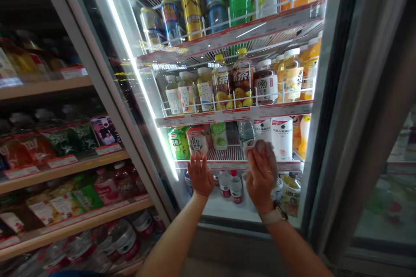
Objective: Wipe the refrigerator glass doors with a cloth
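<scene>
My left hand [200,175] is held up flat with its fingers stretched, in front of the lower shelf of a lit drinks fridge. It holds nothing and appears to rest against the glass door. My right hand [260,177], with a watch [280,213] on the wrist, presses a crumpled greyish cloth [272,156] towards the same glass. Behind the left hand stands a red-and-white drink carton [196,138]. A clear bottle [247,130] and white cartons [282,137] stand behind the right hand and cloth, partly hidden.
Upper fridge shelves hold cans [192,15] and bottled teas [242,78] behind wire rails. Small red-capped bottles [235,187] stand at the bottom. A metal door frame [107,95] runs on the left, beside open wooden shelves [65,169] of drinks. Another glass door is at the right.
</scene>
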`<state>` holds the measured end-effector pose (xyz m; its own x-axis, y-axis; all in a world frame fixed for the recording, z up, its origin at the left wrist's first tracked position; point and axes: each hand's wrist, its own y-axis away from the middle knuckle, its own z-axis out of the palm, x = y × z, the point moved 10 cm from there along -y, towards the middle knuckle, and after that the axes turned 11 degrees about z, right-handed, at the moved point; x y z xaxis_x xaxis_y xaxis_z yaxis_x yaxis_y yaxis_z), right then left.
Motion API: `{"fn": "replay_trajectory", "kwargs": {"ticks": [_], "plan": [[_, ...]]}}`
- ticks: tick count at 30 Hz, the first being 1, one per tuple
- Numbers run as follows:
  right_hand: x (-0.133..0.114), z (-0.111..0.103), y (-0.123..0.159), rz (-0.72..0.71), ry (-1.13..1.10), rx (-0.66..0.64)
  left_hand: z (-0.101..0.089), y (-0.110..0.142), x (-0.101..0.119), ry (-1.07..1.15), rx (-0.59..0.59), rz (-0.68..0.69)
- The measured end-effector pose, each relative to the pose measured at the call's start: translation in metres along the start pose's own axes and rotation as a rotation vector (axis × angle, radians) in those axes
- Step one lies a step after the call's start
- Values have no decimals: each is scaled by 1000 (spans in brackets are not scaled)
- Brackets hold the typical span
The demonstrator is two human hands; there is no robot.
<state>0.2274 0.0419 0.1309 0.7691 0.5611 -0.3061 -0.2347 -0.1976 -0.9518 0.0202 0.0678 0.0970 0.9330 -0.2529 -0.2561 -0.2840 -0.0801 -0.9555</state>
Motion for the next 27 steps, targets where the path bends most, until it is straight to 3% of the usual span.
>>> {"fn": "replay_trajectory", "kwargs": {"ticks": [6,10,13,17,20,23,27], "plan": [[-35,44,78,-273,-78,-364,-5,-7,5,-13,24,33],[-40,50,118,-448,-121,-501,-6,-7,5,1,40,34],[-37,51,125,-509,-110,-534,-4,-4,3,5,31,23],[-37,49,108,-503,-104,-517,-2,-1,2,-25,9,22],[-39,41,76,-472,-56,-451,-4,-3,2,-17,20,27],[-25,20,27,-334,35,-273,-6,-7,5,-24,19,41],[16,-24,-32,-45,75,49,-8,-9,7,-26,27,47]]}}
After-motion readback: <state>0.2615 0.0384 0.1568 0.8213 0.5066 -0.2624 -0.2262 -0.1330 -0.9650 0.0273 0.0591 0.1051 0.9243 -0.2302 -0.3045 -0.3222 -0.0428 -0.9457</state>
